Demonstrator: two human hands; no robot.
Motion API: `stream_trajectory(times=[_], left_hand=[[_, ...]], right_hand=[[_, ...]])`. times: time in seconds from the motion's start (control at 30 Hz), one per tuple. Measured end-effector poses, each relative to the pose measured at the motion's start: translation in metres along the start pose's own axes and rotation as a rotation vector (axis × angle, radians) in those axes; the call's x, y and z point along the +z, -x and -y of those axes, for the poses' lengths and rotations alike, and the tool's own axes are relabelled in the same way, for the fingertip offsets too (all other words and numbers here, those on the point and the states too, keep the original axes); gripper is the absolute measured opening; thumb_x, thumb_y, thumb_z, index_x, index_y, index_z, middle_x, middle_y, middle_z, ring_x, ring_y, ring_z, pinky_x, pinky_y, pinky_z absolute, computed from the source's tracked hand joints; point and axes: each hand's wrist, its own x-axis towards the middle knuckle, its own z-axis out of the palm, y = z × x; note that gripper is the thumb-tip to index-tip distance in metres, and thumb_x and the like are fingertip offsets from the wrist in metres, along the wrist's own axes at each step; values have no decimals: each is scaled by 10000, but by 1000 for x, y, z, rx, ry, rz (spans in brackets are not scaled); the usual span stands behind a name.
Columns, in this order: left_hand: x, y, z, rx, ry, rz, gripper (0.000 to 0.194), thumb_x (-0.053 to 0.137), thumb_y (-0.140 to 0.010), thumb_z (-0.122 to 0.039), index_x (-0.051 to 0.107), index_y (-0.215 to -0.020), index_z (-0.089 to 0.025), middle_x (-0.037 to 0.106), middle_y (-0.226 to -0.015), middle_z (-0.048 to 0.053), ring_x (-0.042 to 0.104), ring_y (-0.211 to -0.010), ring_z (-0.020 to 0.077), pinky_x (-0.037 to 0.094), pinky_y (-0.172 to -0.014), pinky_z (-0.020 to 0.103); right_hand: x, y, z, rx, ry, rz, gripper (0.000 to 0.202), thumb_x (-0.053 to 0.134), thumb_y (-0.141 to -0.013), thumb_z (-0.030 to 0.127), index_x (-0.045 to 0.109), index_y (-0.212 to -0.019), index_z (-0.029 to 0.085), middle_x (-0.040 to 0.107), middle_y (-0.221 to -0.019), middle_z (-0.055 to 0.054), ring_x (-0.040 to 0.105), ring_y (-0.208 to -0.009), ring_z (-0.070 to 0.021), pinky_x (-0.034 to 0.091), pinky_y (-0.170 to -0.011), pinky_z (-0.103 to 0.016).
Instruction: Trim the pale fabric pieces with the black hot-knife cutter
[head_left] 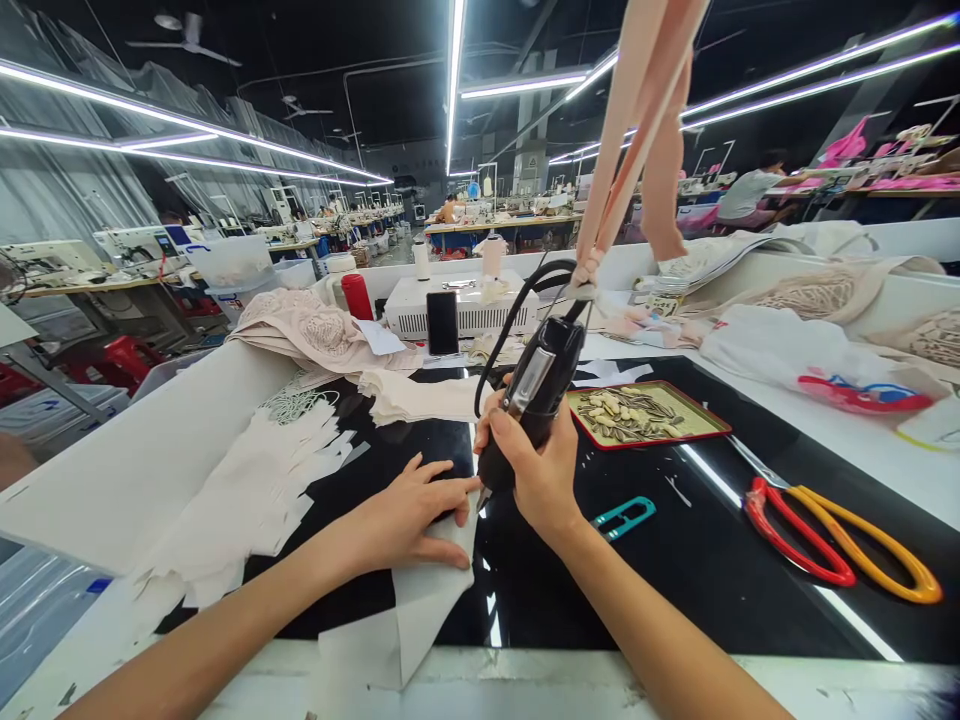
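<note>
My right hand (541, 468) is wrapped round a black handheld power tool (541, 375) with a silver plate, hung from pink fabric strips (626, 130). Its narrow tip points down at the right edge of a pale fabric piece (435, 590). On that fabric lies my left hand (412, 515), fingers spread, its index fingertip close beside the tool's tip. The fabric's lower end is folded over the table's front edge. A stack of pale cut pieces (232, 480) lies to the left, and another pale piece (420, 395) lies beyond my left hand.
Right of the tool are teal thread snips (624, 518), a tray of seeds (652, 415) and large red-and-orange scissors (832, 530). Behind stand a phone (442, 323), a white vented box (405, 305) and thread spools. Folded lace fabric (300, 330) sits back left.
</note>
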Motion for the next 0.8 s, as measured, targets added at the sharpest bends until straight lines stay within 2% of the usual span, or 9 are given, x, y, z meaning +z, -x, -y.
stream_trajectory(times=[0.4, 0.57, 0.67, 0.8], left_hand=[[-1, 0, -1, 12, 1, -3, 330, 894, -843, -399, 629, -935, -225, 671, -1413, 25, 299, -1593, 402, 110, -1278, 716], [-2, 1, -1, 17, 23, -1, 322, 889, -849, -397, 626, -927, -228, 696, -1345, 28, 289, -1597, 395, 110, -1276, 712], [-2, 1, -1, 15, 14, 3, 321, 888, -853, -386, 622, -924, -223, 710, -1269, 23, 310, -1584, 392, 107, -1269, 720], [-2, 1, -2, 36, 10, -15, 324, 898, -842, -367, 623, -928, -219, 709, -1223, 13, 427, -1506, 378, 115, -1267, 719]], right_hand=[[3, 2, 4, -10, 59, 10, 243, 763, -868, 339, 564, -989, 269, 655, -804, 72, 625, -551, -106, 545, -535, -262], [1, 6, 4, 29, 23, 6, 275, 784, -865, 379, 576, -1004, 265, 648, -813, 66, 622, -560, -112, 545, -530, -269], [-1, 11, 3, 19, 24, 20, 304, 796, -852, 378, 585, -1042, 268, 672, -868, 42, 641, -668, -132, 576, -635, -301], [0, 13, 5, 29, 68, 22, 331, 781, -845, 360, 575, -1091, 279, 668, -889, 31, 645, -765, -158, 584, -742, -345]])
